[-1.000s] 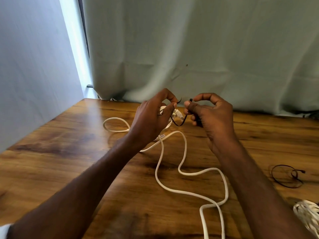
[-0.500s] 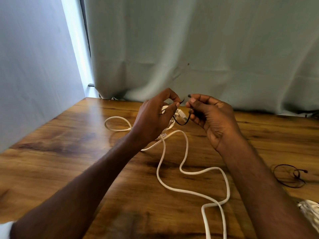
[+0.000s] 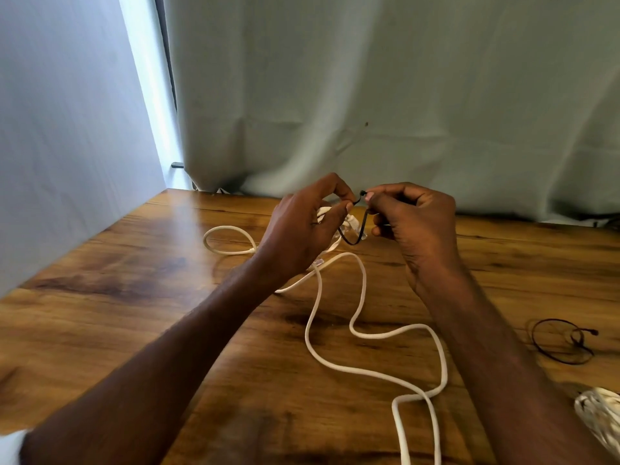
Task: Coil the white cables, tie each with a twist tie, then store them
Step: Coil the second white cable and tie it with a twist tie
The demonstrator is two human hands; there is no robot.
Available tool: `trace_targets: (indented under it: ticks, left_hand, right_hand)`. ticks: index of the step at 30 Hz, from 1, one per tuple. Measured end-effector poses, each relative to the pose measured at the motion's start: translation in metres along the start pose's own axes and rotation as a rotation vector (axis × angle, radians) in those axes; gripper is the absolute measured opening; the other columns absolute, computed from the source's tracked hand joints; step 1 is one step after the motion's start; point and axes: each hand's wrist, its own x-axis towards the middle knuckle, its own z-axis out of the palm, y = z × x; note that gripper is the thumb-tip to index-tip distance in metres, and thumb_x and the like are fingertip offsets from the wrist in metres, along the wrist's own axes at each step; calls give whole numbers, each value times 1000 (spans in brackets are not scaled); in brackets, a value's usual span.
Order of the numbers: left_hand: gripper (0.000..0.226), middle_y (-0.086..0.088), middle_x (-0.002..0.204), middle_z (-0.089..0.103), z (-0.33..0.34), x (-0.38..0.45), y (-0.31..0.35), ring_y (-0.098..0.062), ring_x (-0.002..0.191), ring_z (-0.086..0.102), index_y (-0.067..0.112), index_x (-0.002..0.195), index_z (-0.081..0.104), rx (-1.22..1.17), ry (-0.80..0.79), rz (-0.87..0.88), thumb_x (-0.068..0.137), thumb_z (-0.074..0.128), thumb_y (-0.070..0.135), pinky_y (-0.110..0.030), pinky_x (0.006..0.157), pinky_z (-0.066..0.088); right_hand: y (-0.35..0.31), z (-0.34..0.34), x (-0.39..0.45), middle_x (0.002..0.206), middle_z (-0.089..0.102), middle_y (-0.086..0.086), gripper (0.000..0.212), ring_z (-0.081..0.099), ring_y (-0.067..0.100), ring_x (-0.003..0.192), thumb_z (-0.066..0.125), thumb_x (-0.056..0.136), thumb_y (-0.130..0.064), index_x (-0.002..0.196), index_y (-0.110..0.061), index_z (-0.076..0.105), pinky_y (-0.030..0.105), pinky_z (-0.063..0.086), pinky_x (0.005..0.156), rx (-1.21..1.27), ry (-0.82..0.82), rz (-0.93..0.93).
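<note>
While both hands are raised near the wooden table's (image 3: pixel 141 330) far edge, the left hand (image 3: pixel 302 226) and right hand (image 3: pixel 416 223) pinch a thin black twist tie (image 3: pixel 356 236) above the loose white cable (image 3: pixel 335 360).

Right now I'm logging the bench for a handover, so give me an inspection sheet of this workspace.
Surface: wooden table, glossy, dark grain patches.
Job's things: black twist tie looped between both hands; white cable mostly uncoiled.
Clutter: spare black tie loop on the right; white bundle at the right edge, cut off by the frame.
Grips: left hand and right hand each pinch a tie end.
Cables: white cable snakes loose across the table.
Surroundings: pale curtain behind.
</note>
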Motion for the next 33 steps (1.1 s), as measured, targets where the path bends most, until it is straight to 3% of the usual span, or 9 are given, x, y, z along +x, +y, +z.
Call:
trace_targets:
  ticks: [20,25,29,33]
  left_hand:
    - [8,8,72,69,-1,-1,2,-1,61,62,20,112,64,1,-11,-12,104,65,24,-14,65,41]
    - [9,6,80,72,0,0,-1,-4,70,67,22,111,64,34,14,-22,104,65,28,-24,67,49]
    - [10,10,88,72,1,1,-5,-7,81,71,22,110,63,36,55,-47,104,66,29,-30,72,56]
    - [8,16,88,68,1,2,-7,-5,82,67,22,109,64,-8,71,-68,103,66,28,-28,72,50]
  right_hand:
    - [3,0,2,91,78,-3,14,68,4,74,74,93,-10,94,-22,82,22,57,61,-24,-35,-46]
    - [8,1,4,93,78,-8,11,73,9,89,74,93,-14,100,-19,83,30,61,69,-159,-26,-165]
    - [9,6,-1,92,78,-9,13,72,4,86,73,96,-21,104,-18,82,29,62,71,-233,-74,-266]
    - [6,5,0,85,77,-6,13,69,-3,74,70,98,-18,104,-17,81,21,57,61,-131,-112,-141]
